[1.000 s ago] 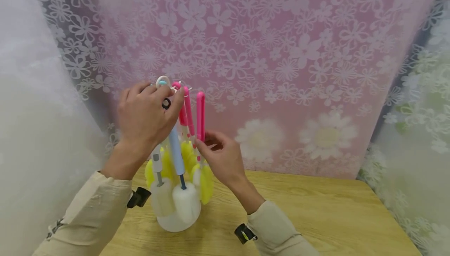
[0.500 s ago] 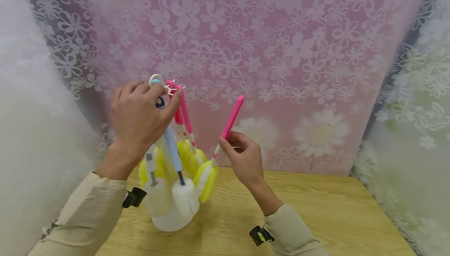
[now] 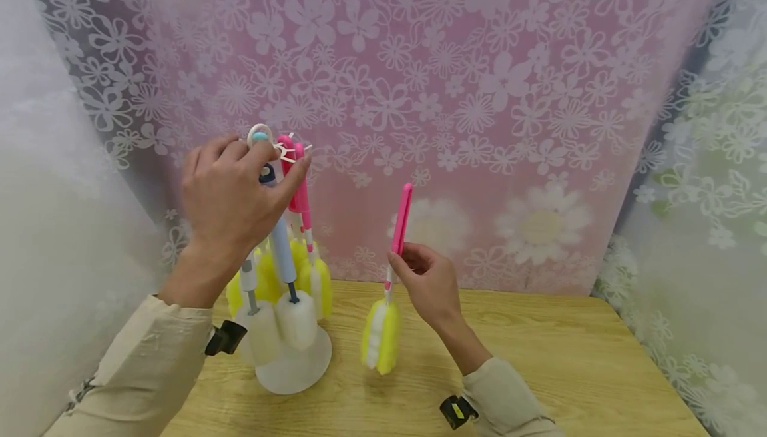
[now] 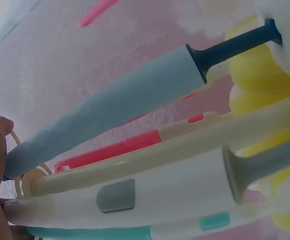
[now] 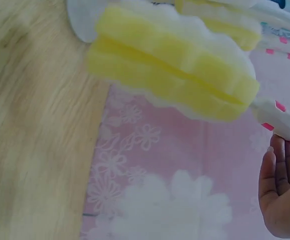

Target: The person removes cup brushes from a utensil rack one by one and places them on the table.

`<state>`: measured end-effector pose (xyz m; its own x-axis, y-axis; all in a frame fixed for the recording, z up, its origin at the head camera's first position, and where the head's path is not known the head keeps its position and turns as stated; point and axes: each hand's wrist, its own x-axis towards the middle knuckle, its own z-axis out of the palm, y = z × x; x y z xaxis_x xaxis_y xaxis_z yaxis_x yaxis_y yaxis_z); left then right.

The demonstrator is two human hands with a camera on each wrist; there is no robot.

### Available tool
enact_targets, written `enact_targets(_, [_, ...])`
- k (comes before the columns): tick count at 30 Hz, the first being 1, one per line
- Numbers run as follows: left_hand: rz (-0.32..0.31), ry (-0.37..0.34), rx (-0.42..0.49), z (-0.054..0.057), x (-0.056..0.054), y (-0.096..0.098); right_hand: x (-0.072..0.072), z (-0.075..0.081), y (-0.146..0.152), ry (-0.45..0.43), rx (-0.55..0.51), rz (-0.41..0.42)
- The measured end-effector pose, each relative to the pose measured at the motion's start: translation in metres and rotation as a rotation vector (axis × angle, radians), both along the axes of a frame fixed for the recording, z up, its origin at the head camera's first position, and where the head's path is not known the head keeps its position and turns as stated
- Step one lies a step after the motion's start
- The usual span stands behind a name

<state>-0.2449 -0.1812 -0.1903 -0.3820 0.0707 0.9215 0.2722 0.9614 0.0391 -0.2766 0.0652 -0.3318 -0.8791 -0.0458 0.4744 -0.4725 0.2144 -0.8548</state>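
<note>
My right hand (image 3: 433, 285) pinches a bottle brush by its pink and white handle; its yellow and white sponge head (image 3: 380, 338) hangs down, apart from the stand. In the right wrist view the sponge (image 5: 174, 65) fills the upper middle, with the curled fingers (image 5: 279, 170) at the right edge. My left hand (image 3: 230, 207) grips the top of a white brush stand, just below its ring (image 3: 260, 129). On the stand hang a blue-handled brush (image 3: 281, 254) with a white sponge, a white-handled one (image 4: 135, 192), and several pink-handled brushes (image 3: 303, 197) with yellow sponges.
The stand's round white base (image 3: 299, 372) rests on a wood-grain table (image 3: 539, 364). Behind the table hangs a pink flowered curtain (image 3: 383, 90). Pale flowered sheets enclose both sides. A turquoise handle (image 4: 90, 233) shows low in the left wrist view.
My right hand has drawn the pink-handled brush off the stand and moved it right, tilting it, then bringing it back near upright and lower. My left hand stays at the stand's top.
</note>
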Motion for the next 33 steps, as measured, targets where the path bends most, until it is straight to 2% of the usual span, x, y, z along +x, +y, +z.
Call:
enact_targets(11, [0.002,0.048,0.014,-0.002,-0.002,0.001,-0.019,-0.045,0.003,-0.262,0.073,-0.054])
enact_targets(20, [0.005,0.059,0.025,-0.002,-0.004,0.004,-0.028,-0.085,-0.002,-0.465,0.100,0.008])
enact_targets(24, [0.004,0.058,0.021,-0.002,-0.005,0.003,-0.028,-0.099,-0.005,-0.507,0.147,0.019])
enact_targets(33, [-0.005,0.066,0.022,-0.003,-0.005,0.002,-0.034,-0.125,-0.012,-0.532,0.266,0.021])
